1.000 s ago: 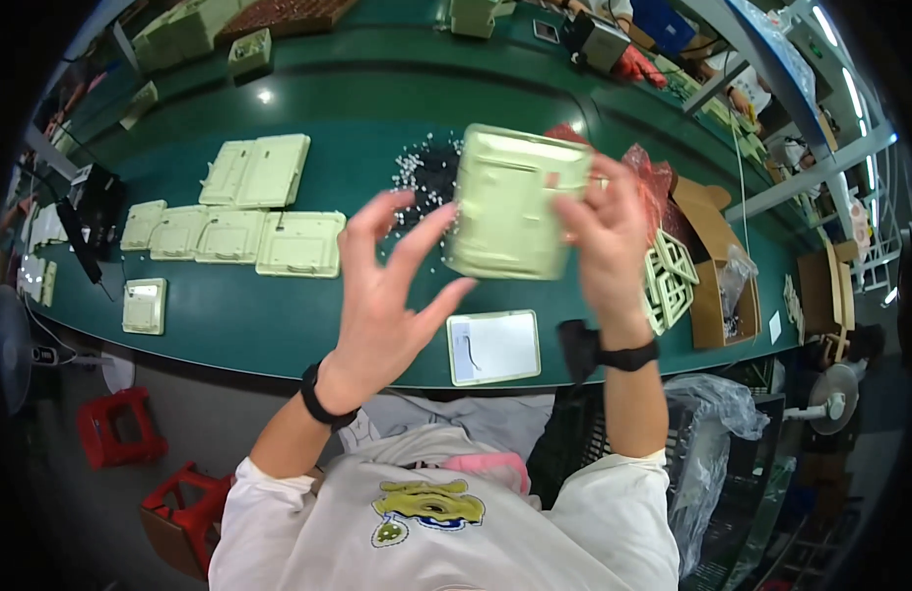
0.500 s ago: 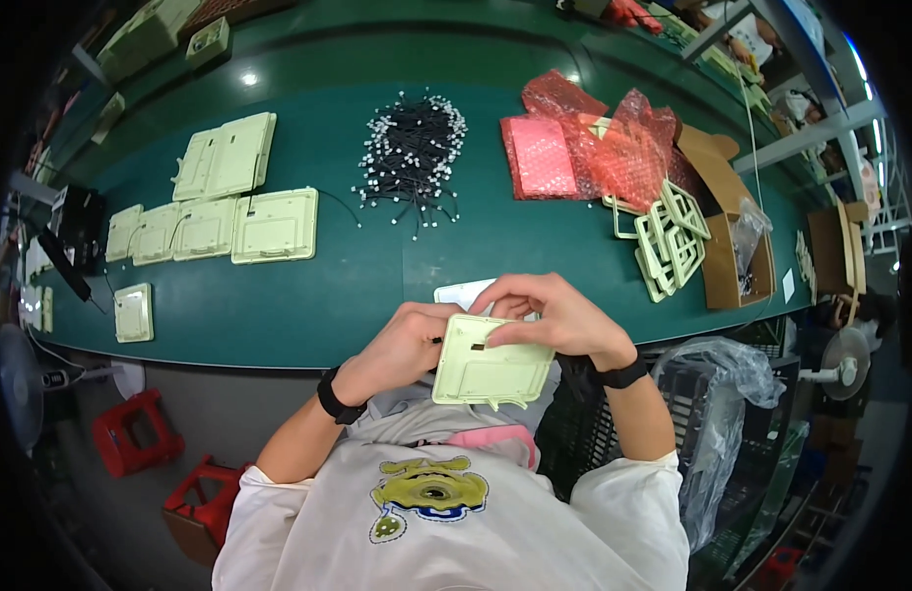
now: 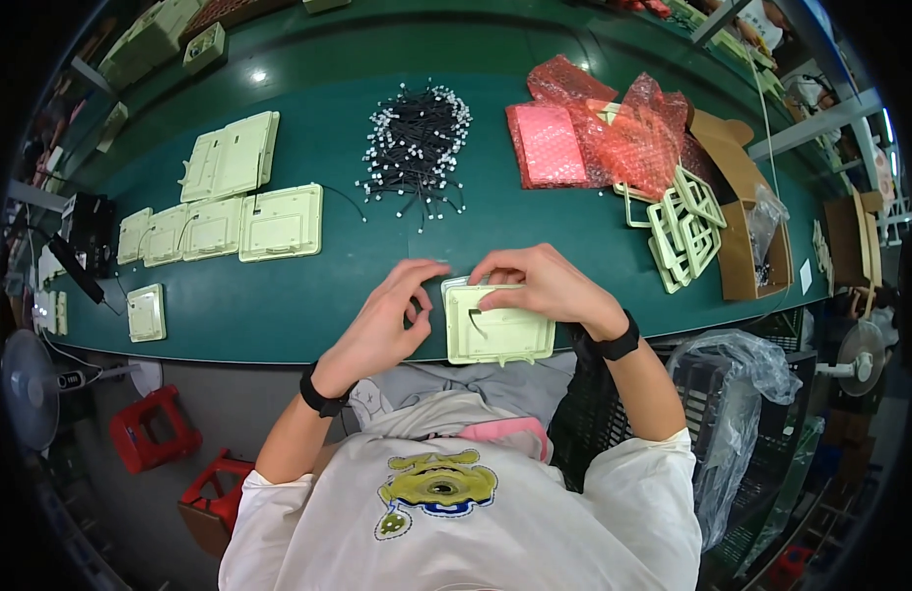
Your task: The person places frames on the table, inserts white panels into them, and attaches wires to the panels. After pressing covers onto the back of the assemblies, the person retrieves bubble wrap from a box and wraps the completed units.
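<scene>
My right hand (image 3: 550, 286) grips a pale green plastic panel (image 3: 505, 335) by its upper edge, with the thumb on the near face. The panel is held at the front edge of the bench. A short dark cable (image 3: 478, 323) hangs from a slot in its face. Behind it, the rim of a second, whitish flat piece (image 3: 456, 283) peeks out; most of it is hidden. To the left of the panel, my left hand (image 3: 385, 313) is apart from it, fingers curved and separated, the fingertips slightly blurred. Nothing shows in that hand.
A heap of black cables with white connectors (image 3: 417, 143) lies mid-bench. Pale green panels (image 3: 279, 225) sit at the left. To the right are red bubble-wrap bags (image 3: 574, 143), pale green frames (image 3: 684, 231) and a cardboard box (image 3: 751, 261). Red stools (image 3: 153, 429) stand below left.
My left hand has let go of the panel and moved left. The panel has risen toward the bench in my right hand, and a dark cable now shows at its slot.
</scene>
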The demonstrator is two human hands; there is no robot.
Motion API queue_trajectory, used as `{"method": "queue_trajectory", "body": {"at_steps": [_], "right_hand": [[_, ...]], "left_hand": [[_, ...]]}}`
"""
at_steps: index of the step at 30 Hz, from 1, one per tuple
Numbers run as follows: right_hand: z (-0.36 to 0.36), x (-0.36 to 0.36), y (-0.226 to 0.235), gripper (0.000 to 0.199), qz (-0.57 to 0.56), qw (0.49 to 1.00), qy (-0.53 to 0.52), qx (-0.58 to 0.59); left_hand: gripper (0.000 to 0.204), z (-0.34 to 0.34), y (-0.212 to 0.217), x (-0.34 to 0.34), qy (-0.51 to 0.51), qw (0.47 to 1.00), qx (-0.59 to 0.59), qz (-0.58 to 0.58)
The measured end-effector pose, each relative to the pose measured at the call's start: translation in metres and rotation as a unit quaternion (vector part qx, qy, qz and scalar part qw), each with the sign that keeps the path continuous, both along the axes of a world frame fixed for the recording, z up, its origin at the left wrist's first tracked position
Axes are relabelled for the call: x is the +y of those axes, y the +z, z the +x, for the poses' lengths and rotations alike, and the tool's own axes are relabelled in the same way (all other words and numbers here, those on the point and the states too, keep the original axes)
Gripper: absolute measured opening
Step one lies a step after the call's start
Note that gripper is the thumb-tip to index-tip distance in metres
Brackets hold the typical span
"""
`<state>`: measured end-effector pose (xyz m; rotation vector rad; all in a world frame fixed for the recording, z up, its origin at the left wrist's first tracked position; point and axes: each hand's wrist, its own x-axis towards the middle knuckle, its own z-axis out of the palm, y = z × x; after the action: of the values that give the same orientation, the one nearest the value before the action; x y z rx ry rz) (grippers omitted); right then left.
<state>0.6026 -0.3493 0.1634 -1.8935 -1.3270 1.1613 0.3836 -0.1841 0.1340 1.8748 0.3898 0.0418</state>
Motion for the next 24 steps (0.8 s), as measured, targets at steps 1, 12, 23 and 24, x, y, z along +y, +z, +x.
{"method": "queue_trajectory", "body": {"at_steps": [1,12,23,24], "right_hand": [[0.000,0.000,-0.005,0.034,0.000,1.000,0.001,0.002],[-0.007,-0.046,0.000,0.072,0.088,0.963,0.082,-0.242],[-0.016,-0.063,-0.001,0.088,0.048,0.953,0.102,-0.282],[-0.016,-0.064,-0.002,0.088,0.050,0.953,0.103,-0.281]], "left_hand": [[0.066,-0.002,-0.004,-0.001,-0.040,0.997,-0.023,0.055],[0.092,-0.005,-0.006,-0.031,-0.088,0.969,-0.012,0.229],[0.096,0.002,-0.010,-0.035,-0.104,0.955,-0.043,0.274],[0.096,0.002,-0.011,-0.037,-0.107,0.955,-0.041,0.272]]}}
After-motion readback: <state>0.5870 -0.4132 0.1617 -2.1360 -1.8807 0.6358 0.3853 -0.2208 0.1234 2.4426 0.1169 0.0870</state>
